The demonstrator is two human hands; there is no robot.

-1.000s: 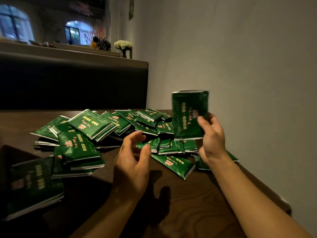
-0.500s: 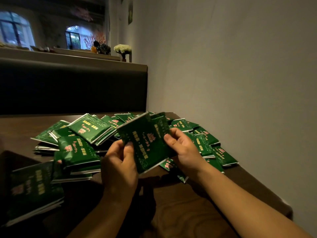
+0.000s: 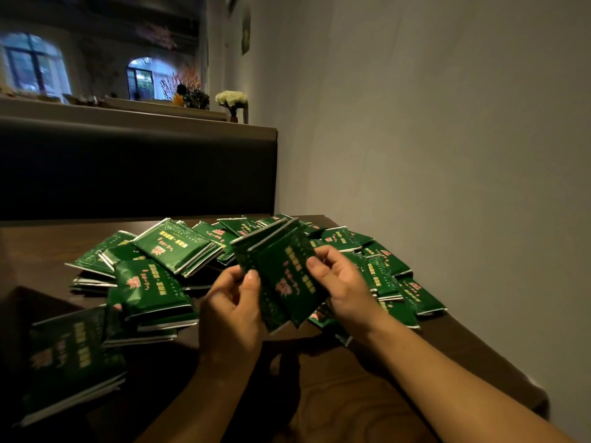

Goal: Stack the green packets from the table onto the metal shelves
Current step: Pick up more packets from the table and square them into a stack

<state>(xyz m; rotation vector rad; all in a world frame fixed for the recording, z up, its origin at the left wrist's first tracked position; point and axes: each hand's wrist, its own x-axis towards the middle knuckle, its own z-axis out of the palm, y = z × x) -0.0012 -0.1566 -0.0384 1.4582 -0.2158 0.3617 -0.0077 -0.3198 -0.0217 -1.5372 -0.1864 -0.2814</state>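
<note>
A small bundle of green packets [image 3: 281, 276] is held upright above the table [image 3: 367, 404], in front of the loose pile of packets [image 3: 179, 247] spread across it. The left hand [image 3: 232, 310] pinches the bundle's near edge between thumb and curled fingers; the right hand [image 3: 343, 282] grips its far side, thumb on the face. The step appears to be gathering and squaring; next, carrying to the shelves, which are out of view.
</note>
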